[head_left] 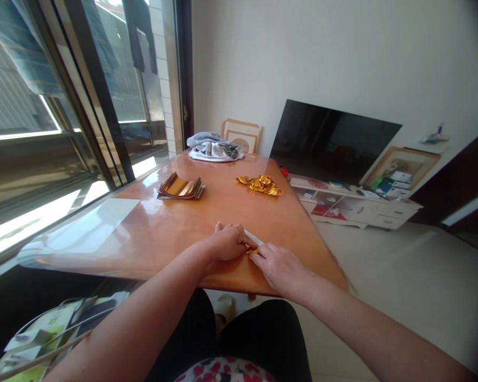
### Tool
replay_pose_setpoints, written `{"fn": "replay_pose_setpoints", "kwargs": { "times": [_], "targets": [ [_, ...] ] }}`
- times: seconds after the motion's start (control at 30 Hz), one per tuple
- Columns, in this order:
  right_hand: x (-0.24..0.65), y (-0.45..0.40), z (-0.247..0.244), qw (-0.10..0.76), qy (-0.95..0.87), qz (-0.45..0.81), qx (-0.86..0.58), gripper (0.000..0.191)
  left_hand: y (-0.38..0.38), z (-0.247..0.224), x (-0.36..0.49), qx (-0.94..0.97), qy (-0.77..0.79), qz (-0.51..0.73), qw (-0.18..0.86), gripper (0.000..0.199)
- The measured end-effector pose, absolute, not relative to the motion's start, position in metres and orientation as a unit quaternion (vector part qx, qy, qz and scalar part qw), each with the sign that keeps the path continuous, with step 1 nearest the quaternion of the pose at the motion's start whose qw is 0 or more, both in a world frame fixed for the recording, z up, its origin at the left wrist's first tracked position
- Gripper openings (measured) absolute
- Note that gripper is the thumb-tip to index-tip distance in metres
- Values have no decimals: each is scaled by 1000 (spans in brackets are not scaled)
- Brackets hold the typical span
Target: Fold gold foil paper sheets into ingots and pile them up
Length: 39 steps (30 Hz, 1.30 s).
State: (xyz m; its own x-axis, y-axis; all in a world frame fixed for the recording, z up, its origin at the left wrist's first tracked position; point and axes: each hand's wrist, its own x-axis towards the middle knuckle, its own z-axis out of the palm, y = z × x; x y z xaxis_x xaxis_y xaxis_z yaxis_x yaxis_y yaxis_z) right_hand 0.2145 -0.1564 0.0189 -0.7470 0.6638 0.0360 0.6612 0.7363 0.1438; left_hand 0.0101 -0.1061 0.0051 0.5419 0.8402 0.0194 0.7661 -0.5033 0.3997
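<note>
Both of my hands meet low over the near part of the table. My left hand lies bent at the wrist, its fingers closed at a small piece of gold foil. From the other side my right hand pinches the same foil with thumb and forefinger. Most of the foil is hidden by the fingers. Just behind it a white strip lies between the hands; what it is I cannot tell. Further off are a stack of curled gold foil sheets and several crumpled gold foil pieces.
A white sheet lies on the table's left, beside the window. Folded clothes sit at the far end. A television stands on a white cabinet to the right. Below left are boxes and cables.
</note>
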Motion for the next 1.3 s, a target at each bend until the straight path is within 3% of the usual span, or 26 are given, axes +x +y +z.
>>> {"fn": "replay_pose_setpoints", "kwargs": {
  "times": [0.43, 0.73, 0.93, 1.3],
  "targets": [
    [217, -158, 24, -16, 939, 29, 344, 37, -106, 4, 11, 864, 463, 107, 164, 33],
    [230, -126, 12, -160, 827, -219, 493, 21, -106, -4, 9, 862, 463, 132, 157, 28],
    [218, -100, 8, -49, 764, -332, 551, 19, -105, -8, 9, 857, 469, 136, 164, 28],
    [201, -85, 17, 45, 746, -320, 583, 23, -102, -6, 12, 853, 468, 137, 185, 25]
  ]
}}
